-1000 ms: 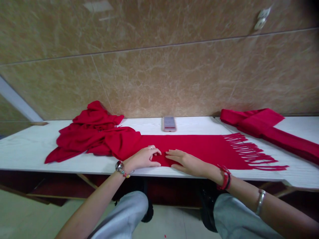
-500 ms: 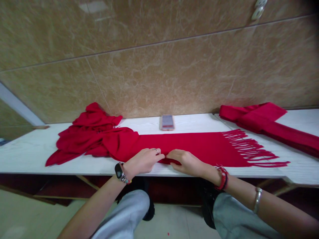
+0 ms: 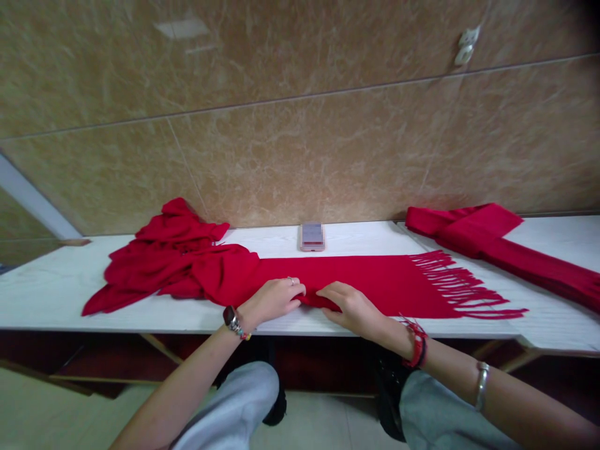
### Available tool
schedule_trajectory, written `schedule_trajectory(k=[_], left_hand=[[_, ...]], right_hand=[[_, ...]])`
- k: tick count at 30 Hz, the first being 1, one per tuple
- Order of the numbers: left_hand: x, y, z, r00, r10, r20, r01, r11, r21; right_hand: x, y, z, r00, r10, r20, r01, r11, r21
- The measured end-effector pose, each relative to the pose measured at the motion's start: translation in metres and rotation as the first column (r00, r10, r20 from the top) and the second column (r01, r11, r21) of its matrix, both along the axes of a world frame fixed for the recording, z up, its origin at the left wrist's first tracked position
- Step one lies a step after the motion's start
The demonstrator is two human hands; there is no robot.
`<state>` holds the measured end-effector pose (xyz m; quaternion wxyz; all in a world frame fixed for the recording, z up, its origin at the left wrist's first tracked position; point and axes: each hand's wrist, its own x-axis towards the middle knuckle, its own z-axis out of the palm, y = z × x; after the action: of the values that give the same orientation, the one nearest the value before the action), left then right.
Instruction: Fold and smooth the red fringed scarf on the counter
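Observation:
A red scarf point(image 3: 375, 281) lies along the white counter, its right half flat with a fringed end and its left part bunched in a heap. At the scarf's near edge, around its middle, my left hand point(image 3: 275, 298) pinches the cloth between thumb and fingers. Just to the right, my right hand point(image 3: 351, 307) grips the same edge, fingers curled over the fabric and thumb beneath. A small gap separates the two hands, with the edge slightly raised between them. The fingertips are partly hidden in the cloth.
A phone point(image 3: 312, 237) lies behind the scarf, near the tiled wall point(image 3: 300, 156). Another folded red scarf point(image 3: 487, 240) rests on the right of the white counter point(image 3: 60, 281). A small white hook point(image 3: 467, 45) is on the wall. Open shelves sit below the counter's front edge.
The view has shifted slightly, so the wall hook appears lower and further left. Both hands remain on the scarf's near edge, with only slight finger movement.

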<state>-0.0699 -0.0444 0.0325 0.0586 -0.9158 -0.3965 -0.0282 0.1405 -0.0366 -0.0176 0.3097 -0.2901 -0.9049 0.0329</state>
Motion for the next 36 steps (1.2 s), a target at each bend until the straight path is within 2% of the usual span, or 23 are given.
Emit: schedule_trajectory(k=[5,10,14,17,22,27,36], left_hand=[[0.011,-0.008,0.003,0.999,-0.034,-0.015,0.035,0.996,0.086],[0.014,-0.011,0.0,0.999,-0.046,-0.026,0.049,0.992,0.117],[0.018,-0.011,-0.005,0.996,-0.088,-0.02,0.09,0.987,0.13],[0.022,-0.01,-0.006,0.996,-0.077,-0.035,0.081,0.987,0.138],[0.023,-0.011,-0.003,0.998,-0.047,-0.047,0.052,0.993,0.111],[0.022,-0.015,0.002,0.994,-0.074,-0.082,0.08,0.995,0.066],[0.031,-0.018,0.002,0.983,-0.084,-0.165,0.107,0.985,0.133]], right_hand=[[0.003,-0.006,0.007,0.985,-0.106,0.133,0.092,0.99,0.111],[0.011,-0.01,0.007,0.971,-0.117,0.208,0.085,0.984,0.159],[0.014,-0.008,0.004,0.969,-0.125,0.213,0.083,0.977,0.197],[0.014,-0.004,0.002,0.971,-0.13,0.203,0.086,0.974,0.209],[0.016,0.0,0.004,0.983,-0.1,0.154,0.067,0.976,0.206],[0.028,-0.004,0.008,0.984,-0.064,0.168,0.026,0.975,0.22],[0.029,-0.004,0.006,0.986,-0.062,0.153,0.014,0.955,0.297]])
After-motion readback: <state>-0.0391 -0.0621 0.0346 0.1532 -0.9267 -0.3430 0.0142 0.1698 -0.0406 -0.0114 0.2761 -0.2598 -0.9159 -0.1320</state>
